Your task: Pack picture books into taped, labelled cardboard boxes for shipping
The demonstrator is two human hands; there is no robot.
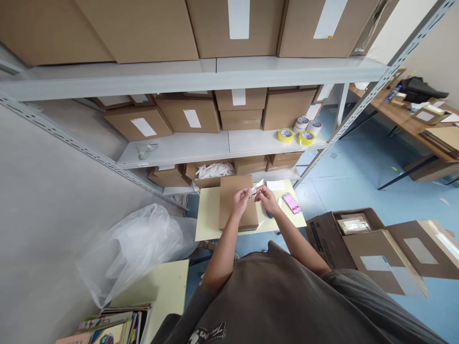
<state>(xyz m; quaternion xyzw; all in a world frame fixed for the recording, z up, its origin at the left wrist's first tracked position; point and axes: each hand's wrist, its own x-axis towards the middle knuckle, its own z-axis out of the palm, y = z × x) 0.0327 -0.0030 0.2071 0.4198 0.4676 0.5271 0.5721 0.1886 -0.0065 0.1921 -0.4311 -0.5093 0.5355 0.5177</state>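
A small white slip (pixel 256 185) is pinched between my two hands, above the right side of a brown cardboard box (pixel 232 191). My left hand (pixel 243 197) has its fingers closed on the slip's left edge, over the box. My right hand (pixel 264 196) grips the slip from the right, just past the box's edge. The box lies flat on a pale yellow table (pixel 208 215). To the right are a phone in a pink case (pixel 291 203) and a white paper (pixel 274 185). A dark blue object, partly hidden, lies beneath my right wrist.
Metal shelving (pixel 201 79) with cardboard boxes and tape rolls (pixel 286 135) stands ahead. Clear plastic wrap (pixel 143 243) lies at the left, books (pixel 118 329) at the lower left. Open cartons (pixel 326 239) sit on the floor at the right. A wooden desk (pixel 405 117) stands farther right.
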